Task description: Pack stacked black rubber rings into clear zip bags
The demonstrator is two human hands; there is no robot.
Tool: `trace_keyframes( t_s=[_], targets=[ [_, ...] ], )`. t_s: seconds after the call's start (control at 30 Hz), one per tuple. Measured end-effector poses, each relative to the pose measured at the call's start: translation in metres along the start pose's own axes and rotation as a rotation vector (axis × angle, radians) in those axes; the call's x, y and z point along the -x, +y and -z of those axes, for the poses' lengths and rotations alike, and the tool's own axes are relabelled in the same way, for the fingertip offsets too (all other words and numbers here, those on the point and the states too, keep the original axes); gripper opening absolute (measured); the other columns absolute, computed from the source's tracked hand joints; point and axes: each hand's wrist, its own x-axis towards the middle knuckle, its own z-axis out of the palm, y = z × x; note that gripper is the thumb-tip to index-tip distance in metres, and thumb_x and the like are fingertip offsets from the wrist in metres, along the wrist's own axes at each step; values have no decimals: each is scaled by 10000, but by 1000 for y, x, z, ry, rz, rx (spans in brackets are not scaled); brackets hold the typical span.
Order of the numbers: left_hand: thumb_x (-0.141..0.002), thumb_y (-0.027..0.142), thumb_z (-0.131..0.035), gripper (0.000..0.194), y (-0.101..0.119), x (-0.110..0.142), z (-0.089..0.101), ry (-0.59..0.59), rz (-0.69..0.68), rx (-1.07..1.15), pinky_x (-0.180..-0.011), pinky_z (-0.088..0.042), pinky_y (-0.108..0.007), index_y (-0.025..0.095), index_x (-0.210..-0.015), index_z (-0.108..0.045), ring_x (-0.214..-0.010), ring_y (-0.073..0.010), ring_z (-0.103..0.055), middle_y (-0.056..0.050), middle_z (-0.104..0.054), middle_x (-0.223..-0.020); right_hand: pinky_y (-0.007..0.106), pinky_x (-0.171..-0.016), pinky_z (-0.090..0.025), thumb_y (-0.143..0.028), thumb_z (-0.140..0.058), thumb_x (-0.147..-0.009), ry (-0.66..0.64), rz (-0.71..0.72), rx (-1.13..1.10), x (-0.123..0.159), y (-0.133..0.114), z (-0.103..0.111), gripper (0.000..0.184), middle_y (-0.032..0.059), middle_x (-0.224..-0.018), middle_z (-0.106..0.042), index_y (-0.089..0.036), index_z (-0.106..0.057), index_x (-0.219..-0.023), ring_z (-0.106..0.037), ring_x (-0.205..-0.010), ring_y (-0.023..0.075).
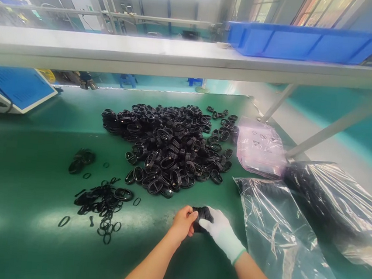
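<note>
Between my two hands is a stack of coiled black cables (202,219), held low over the green table. My left hand (183,221), bare, grips its left end with the thumb on top. Around its right end closes my right hand (219,229), which wears a white glove with a green cuff. Beyond the hands spreads a large heap of coiled black cables (175,149). To the left lies a small pile of black bands (101,199), with a single coiled cable (123,194) beside it. My fingers hide parts of the held stack.
On the right lie a clear plastic bag (279,232), pinkish bags (260,149) and a filled bag of black items (334,202). A small dark bundle (82,160) rests at left. Across the back runs a white shelf (115,53) bearing a blue bin (307,43).
</note>
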Motion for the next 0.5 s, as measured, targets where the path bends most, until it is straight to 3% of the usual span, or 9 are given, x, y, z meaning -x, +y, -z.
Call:
trace_keyframes(
  t_s=[0.33,0.43,0.5],
  targets=[
    [-774,499,-409,292,-5,-2,-10,17,28,-117,-360,-344,-183,215,-712,-381,-326,-75,-393,100,-382,-396,271,-734,-392,-365,-500,-716,13,-1,37,1,-10,-2,287,47,-828,-521,-181,-565,-927,-529,-789,183],
    [-802,428,-407,238,3,2,1,22,45,-208,-413,-379,-212,207,-713,-417,-377,-100,-460,72,-435,-436,276,-721,-399,-372,-554,-666,44,-59,85,1,-15,-7,330,66,-860,-523,-168,-552,-925,-531,-800,198],
    [-816,374,-418,188,17,5,19,114,-19,-340,-496,-401,-230,208,-742,-467,-494,-115,-524,33,-525,-567,286,-744,-398,-360,-581,-638,49,-110,117,1,-17,-10,402,81,-909,-523,-167,-539,-988,-534,-839,213]
  ],
)
